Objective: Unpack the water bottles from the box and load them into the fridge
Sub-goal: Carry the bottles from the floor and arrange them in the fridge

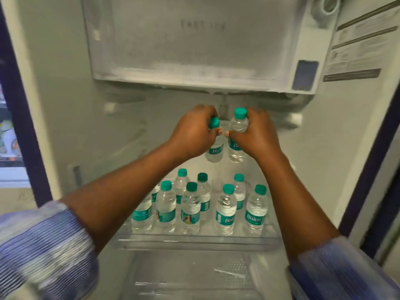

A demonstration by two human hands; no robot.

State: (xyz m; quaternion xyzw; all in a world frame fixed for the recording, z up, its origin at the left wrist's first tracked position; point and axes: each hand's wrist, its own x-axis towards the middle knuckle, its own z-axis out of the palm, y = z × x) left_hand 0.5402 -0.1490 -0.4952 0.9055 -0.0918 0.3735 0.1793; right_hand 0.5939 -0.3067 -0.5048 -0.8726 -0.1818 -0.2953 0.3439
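Both my forearms reach into the open white fridge [54, 105]. My left hand [194, 133] curls round one small clear teal-capped water bottle [214, 148]; my right hand [255, 133] grips another [237, 126], both held upright above the clear shelf [194, 239] of standing bottles [225, 210].

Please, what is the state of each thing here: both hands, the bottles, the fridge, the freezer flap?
Left bottle: capped, held by left hand.
Right bottle: capped, upright, held by right hand.
Shelf bottles: capped, upright.
Fridge: open.
Freezer flap: shut, frosted.
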